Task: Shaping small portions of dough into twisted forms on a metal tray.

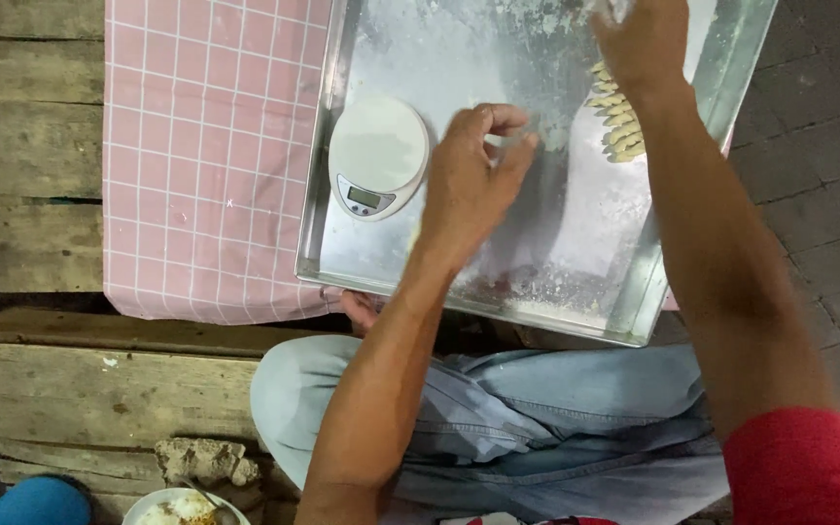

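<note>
A large metal tray dusted with flour lies in front of me. On its left part stands a round white kitchen scale with a small display. My left hand hovers over the tray's middle, just right of the scale, fingers curled with thumb and forefinger pinched; whether it holds a bit of dough I cannot tell. My right hand reaches to the tray's far right, above a row of small twisted dough pieces. What its fingers hold is cut off by the frame's top edge.
A pink checked cloth covers the wooden planks left of the tray. My knees in blue jeans are below the tray. A bowl with food and a spoon sits at the bottom left, beside a blue object. Paved ground lies right.
</note>
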